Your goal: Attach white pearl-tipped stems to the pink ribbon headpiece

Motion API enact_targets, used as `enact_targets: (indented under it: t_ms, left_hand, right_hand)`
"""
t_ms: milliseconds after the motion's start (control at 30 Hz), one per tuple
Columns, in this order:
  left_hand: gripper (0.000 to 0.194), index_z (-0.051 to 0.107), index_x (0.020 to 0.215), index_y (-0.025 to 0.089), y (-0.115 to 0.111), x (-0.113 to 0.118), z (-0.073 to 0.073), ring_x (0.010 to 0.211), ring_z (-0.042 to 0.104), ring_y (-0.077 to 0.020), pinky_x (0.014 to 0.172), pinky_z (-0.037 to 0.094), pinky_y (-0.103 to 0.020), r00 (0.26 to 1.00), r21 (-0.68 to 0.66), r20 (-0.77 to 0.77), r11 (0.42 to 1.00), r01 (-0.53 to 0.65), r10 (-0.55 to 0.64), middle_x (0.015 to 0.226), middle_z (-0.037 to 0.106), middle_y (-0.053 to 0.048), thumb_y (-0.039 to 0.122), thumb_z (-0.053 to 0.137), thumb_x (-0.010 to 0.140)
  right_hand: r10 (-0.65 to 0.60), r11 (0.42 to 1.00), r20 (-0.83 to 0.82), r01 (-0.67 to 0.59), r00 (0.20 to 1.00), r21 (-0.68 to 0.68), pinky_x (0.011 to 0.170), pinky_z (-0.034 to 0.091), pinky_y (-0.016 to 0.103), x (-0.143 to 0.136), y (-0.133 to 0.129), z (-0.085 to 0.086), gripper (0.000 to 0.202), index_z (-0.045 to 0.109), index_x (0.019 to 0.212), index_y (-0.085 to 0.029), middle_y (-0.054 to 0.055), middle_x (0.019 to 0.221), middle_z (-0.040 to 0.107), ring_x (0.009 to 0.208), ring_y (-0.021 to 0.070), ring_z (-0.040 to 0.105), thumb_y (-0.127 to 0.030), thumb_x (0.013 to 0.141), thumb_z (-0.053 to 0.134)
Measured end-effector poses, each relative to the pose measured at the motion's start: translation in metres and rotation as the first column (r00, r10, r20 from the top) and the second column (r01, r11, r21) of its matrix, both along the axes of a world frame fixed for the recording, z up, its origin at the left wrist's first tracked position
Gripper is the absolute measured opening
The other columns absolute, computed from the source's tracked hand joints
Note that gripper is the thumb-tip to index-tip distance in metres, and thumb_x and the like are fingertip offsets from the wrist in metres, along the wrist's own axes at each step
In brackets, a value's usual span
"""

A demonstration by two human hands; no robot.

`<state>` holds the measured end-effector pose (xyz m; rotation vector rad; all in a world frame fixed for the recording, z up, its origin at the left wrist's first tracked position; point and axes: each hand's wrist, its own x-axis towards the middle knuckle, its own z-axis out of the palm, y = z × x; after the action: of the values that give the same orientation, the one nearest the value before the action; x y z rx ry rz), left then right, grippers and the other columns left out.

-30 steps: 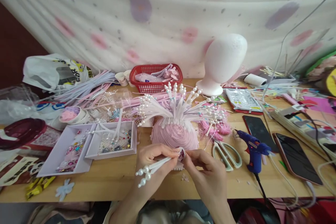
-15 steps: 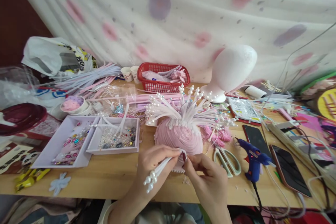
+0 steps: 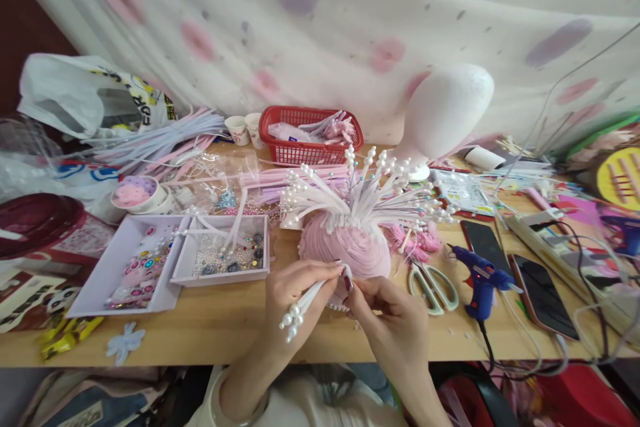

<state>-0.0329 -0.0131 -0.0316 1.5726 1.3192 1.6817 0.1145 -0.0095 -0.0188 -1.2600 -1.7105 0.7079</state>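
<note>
My left hand (image 3: 303, 297) is closed on a bundle of white stems tipped with pearls (image 3: 295, 319), which point down to the left. Fingers of my right hand (image 3: 390, 313) pinch the other end of the same bundle, touching the left fingertips. Just behind both hands stands a pink wound dome (image 3: 345, 250), its lower part hidden by them. White stems with pearl tips (image 3: 367, 197) fan out from its top. Green-handled scissors (image 3: 434, 290) lie to the right of my right hand.
Two white trays (image 3: 175, 300) of beads and gems stand at the left. A red basket (image 3: 310, 153) and white foam head (image 3: 447, 113) are behind. At the right lie a blue glue gun (image 3: 483, 280), phones (image 3: 544, 297), cables and a power strip (image 3: 555, 260).
The view has tilted down slightly, so the table things appear higher. Both hands keep hold of the stems, and the pearl tips have shifted slightly up and right in view.
</note>
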Motion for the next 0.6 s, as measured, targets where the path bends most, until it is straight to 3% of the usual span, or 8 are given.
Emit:
enact_targets:
  t_ms: [133, 233, 333, 600]
  left_hand:
    - [0.021, 0.08, 0.082, 0.023, 0.002, 0.0, 0.001, 0.07, 0.075, -0.0161, 0.067, 0.061, -0.023, 0.998, -0.057, 0.07, 0.998, 0.001, 0.003, 0.08, 0.08, -0.002, 0.006, 0.069, 0.077]
    - [0.02, 0.079, 0.078, 0.023, 0.003, -0.001, 0.005, 0.067, 0.074, -0.0153, 0.064, 0.06, -0.022, 0.992, -0.115, 0.119, 0.992, 0.044, -0.03, 0.075, 0.079, -0.001, 0.005, 0.071, 0.075]
    - [0.019, 0.079, 0.077, 0.023, 0.003, -0.001, 0.008, 0.068, 0.074, -0.0159, 0.066, 0.06, -0.023, 0.991, -0.128, 0.127, 0.99, 0.059, -0.043, 0.076, 0.079, -0.002, 0.006, 0.071, 0.075]
    - [0.019, 0.078, 0.075, 0.022, -0.003, 0.004, 0.011, 0.069, 0.075, -0.0136, 0.066, 0.06, -0.018, 0.995, -0.102, 0.091, 0.994, 0.042, -0.032, 0.077, 0.079, 0.0, 0.005, 0.071, 0.074]
  right_hand:
    - [0.019, 1.0, -0.044, -0.02, 0.999, -0.012, 0.043, 0.049, 0.018, 0.002, -0.001, -0.001, 0.02, 0.069, 0.069, -0.015, 0.001, 0.052, 0.065, 0.043, 0.012, 0.06, -0.024, 0.086, 0.064]
    - [0.028, 0.998, -0.118, -0.035, 0.993, -0.058, 0.052, 0.058, 0.02, 0.004, -0.001, 0.0, 0.011, 0.073, 0.087, -0.016, 0.004, 0.069, 0.075, 0.056, 0.0159, 0.071, -0.024, 0.085, 0.066]
    - [0.043, 0.995, -0.141, -0.055, 0.989, -0.083, 0.054, 0.06, 0.021, 0.006, 0.0, 0.001, 0.021, 0.073, 0.105, -0.017, 0.008, 0.085, 0.078, 0.065, 0.0183, 0.075, -0.024, 0.087, 0.064]
    - [0.092, 0.987, -0.183, -0.114, 0.979, -0.115, 0.058, 0.06, 0.018, 0.008, 0.003, -0.003, 0.018, 0.075, 0.098, -0.017, 0.006, 0.081, 0.078, 0.064, 0.0155, 0.075, -0.023, 0.092, 0.06]
